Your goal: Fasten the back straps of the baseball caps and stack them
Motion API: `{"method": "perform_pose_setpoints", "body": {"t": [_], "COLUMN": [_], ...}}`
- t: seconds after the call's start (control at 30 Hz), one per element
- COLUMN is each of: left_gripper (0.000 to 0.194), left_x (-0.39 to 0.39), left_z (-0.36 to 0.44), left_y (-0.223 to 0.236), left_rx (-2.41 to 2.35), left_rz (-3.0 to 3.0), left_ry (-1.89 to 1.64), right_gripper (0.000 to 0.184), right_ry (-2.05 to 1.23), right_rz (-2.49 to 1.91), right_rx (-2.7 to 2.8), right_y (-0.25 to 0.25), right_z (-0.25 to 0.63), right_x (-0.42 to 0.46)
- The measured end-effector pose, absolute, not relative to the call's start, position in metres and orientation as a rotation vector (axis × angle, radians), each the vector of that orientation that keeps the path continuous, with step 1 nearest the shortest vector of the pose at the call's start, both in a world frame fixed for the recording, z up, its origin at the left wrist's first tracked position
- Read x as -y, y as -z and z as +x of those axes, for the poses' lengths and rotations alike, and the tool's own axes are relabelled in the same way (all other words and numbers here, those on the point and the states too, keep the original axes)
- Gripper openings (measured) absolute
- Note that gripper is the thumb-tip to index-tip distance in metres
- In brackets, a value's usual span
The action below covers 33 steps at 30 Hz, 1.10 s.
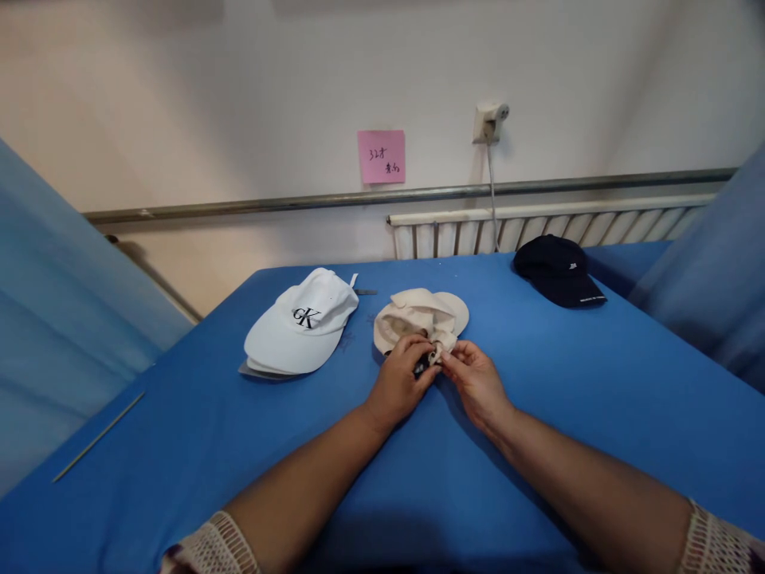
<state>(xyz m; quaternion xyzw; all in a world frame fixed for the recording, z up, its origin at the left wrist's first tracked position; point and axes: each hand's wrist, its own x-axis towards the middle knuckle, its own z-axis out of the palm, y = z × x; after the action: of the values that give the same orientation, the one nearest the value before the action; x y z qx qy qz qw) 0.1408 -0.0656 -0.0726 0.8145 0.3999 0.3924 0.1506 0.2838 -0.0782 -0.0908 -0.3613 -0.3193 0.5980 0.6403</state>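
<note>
A beige baseball cap (412,307) lies in the middle of the blue-covered table, its brim turned to the far right and its inside partly showing. My left hand (402,375) grips the near edge of this cap, fingers bent over it, with something dark beneath them. Close beside it, my right hand (475,380) pinches the cap's edge between thumb and fingers, around what looks like the strap. The exact part between the fingertips is mostly hidden.
White caps (316,319), apparently stacked, lie to the left; the top one has black letters. A navy cap (559,271) sits at the far right. A thin stick (99,437) lies near the left edge. Blue curtains (48,319) hang at the sides; a metal rail (299,203) crosses the wall.
</note>
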Motion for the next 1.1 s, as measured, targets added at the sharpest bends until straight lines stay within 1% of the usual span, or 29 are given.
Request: {"method": "perform_pose_setpoints", "body": {"t": [0.13,0.27,0.37,0.43,0.57,0.63,0.77,0.87,1.0,1.1], "left_gripper": [0.024,0.025,0.024,0.023,0.022,0.020,0.020,0.025,0.033,0.031], "left_x": [0.064,0.063,0.063,0.063,0.062,0.062,0.062,0.064,0.067,0.066], "left_z": [0.139,0.137,0.136,0.135,0.132,0.131,0.129,0.129,0.129,0.129], "left_y": [0.071,0.073,0.073,0.070,0.063,0.063,0.066,0.064,0.061,0.062], "left_rx": [-1.159,-1.192,-1.196,-1.205,-1.197,-1.178,-1.158,-1.135,-1.154,-1.206], "left_rz": [2.396,2.428,2.421,2.405,2.321,2.261,2.178,2.239,2.367,2.405], "left_ry": [-1.078,-1.092,-1.105,-1.108,-1.040,-0.984,-0.945,-0.929,-0.891,-0.973], "right_gripper": [0.030,0.030,0.025,0.022,0.035,0.033,0.023,0.019,0.019,0.019], "right_ry": [-1.331,-1.299,-1.209,-1.055,-0.691,-0.624,-0.603,-0.538,-0.423,-0.382], "right_rz": [-0.837,-0.820,-0.813,-0.876,-0.958,-0.933,-0.920,-0.968,-1.012,-0.999], "right_rx": [0.764,0.772,0.858,1.024,1.475,1.632,1.822,1.870,1.835,1.765], "right_y": [0.087,0.088,0.091,0.090,0.084,0.082,0.086,0.090,0.091,0.090], "right_z": [0.285,0.285,0.285,0.288,0.302,0.309,0.316,0.317,0.315,0.312], "right_x": [0.078,0.077,0.077,0.077,0.075,0.070,0.060,0.058,0.061,0.064]}}
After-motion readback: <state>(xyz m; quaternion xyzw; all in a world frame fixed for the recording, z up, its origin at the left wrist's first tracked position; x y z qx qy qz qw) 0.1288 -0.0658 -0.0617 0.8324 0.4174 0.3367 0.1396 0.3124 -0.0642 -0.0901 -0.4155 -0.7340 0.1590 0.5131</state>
